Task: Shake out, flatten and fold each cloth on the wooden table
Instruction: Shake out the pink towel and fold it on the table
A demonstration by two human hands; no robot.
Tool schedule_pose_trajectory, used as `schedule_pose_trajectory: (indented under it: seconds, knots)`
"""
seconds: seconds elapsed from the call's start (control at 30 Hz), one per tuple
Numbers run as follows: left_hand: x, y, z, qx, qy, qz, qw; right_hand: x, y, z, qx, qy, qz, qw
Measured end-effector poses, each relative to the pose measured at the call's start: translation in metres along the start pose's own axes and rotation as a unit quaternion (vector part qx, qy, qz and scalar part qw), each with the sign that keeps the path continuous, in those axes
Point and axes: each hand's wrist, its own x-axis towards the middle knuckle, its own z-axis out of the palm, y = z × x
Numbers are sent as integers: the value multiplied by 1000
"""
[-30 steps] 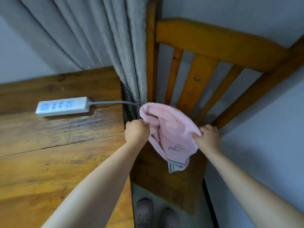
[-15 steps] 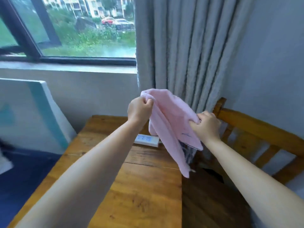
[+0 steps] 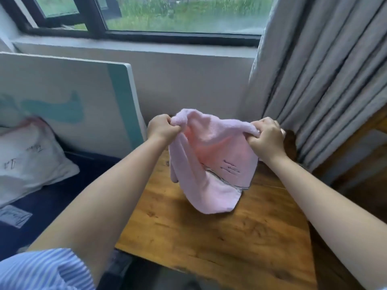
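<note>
Wooden table (image 3: 219, 237) below grey curtain (image 3: 324, 80)

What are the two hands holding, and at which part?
Both the left hand and right hand grip the pink cloth by its bunched upper edge.

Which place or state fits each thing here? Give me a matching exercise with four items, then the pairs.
Things:
1. pink terry cloth
2. grey pleated curtain
3. white pillow
4. wooden table

Places or states:
A. hangs at the right of the window
B. lies at the far left
C. held up by both hands
D. stands under the cloth

Pairs: 1-C, 2-A, 3-B, 4-D
</note>
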Motion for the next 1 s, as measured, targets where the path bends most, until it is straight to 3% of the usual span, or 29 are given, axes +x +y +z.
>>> schedule_pose_trajectory:
  seconds: [0.13,0.27,0.37,0.47,0.5,0.57,0.63,0.83,0.9,1.0]
  knots:
    - [2,-93,24,74,-39,-35,996,-42,7,46,-13,-75,-7,997]
    - [-14,-172,58,191,-122,-31,973,-89,37,89,-84,-296,-75,949]
    - [-33,-210,79,282,-226,-47,931,-117,45,114,-174,-464,-158,854]
    - [-52,-237,93,323,-309,-74,891,-128,45,136,-305,-631,-170,692]
    - [-59,-243,96,317,-321,-87,888,-128,41,138,-332,-658,-165,656]
    - [-67,-257,100,258,-313,-140,903,-123,32,146,-373,-664,-171,625]
    - [-71,-264,102,162,-275,-215,923,-109,22,157,-385,-641,-187,638]
    - [-62,-274,115,43,-172,-350,920,-44,-7,228,-236,-467,-185,832]
    - [-57,-279,121,52,-154,-368,916,-32,-17,259,-223,-426,-158,863]
    - [-51,-281,127,80,-128,-378,913,-29,-22,294,-242,-411,-119,871]
